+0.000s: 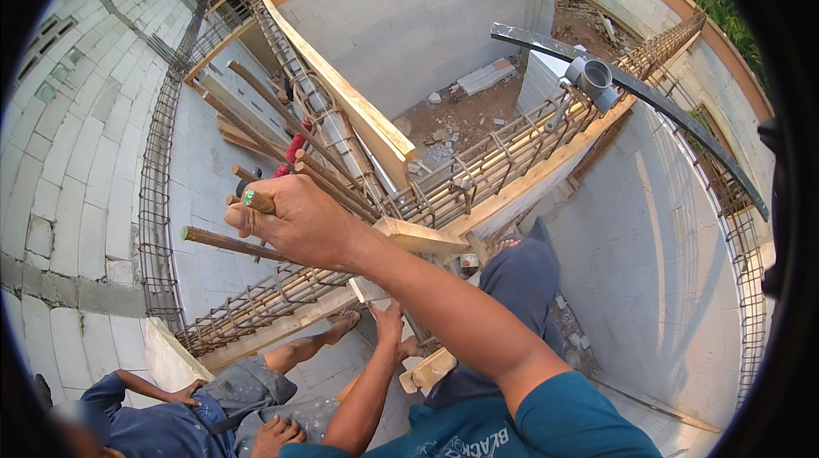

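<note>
My right hand (294,217) is closed in a fist round a rusty steel reinforcing bar (258,201) with a green-painted end, above a corner where rebar cages meet. Several similar upright bars (229,240) stick up around and beyond that fist. Lower down, near my body, my left hand (388,321) is closed beside the edge of a pale board (365,289); what its fingers grip, I cannot make out. Just past the right fist is a red object (294,147), partly hidden among the bars.
Rebar cages (503,151) run along wooden formwork (358,117) on the wall tops. A black bar (648,100) and a grey cylindrical fitting (592,78) lie across the right-hand cage. At the lower left sits another person in dark blue (162,424). Rubble (444,130) covers the ground below.
</note>
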### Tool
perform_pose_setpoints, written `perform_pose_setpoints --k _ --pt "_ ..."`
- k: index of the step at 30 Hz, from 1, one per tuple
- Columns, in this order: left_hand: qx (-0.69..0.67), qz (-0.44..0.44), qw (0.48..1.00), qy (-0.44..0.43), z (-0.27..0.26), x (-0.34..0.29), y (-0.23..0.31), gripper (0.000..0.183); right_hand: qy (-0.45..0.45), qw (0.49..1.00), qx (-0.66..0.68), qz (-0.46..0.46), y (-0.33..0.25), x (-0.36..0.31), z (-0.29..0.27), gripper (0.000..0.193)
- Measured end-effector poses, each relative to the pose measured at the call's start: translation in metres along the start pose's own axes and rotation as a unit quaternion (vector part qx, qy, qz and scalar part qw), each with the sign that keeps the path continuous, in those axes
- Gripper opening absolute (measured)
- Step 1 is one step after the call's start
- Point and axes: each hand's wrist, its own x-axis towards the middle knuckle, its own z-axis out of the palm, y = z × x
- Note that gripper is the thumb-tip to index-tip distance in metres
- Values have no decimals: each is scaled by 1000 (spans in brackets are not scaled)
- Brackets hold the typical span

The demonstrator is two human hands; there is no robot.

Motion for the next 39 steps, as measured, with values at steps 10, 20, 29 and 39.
perform_pose_setpoints --k 10,20,29,39 --pt "88 -1 994 -58 31 -3 -18 59 -29 999 -2 -17 -4 0 -13 40" --pt "192 -6 981 -31 11 -10 -36 53 -105 992 69 20 0 5 -21 37" --pt "280 -26 960 -6 3 -14 -49 48 -126 980 157 7 7 5 -32 35" --pt "387 -106 916 -24 11 9 -48 44 -158 958 232 50 21 2 -31 44"
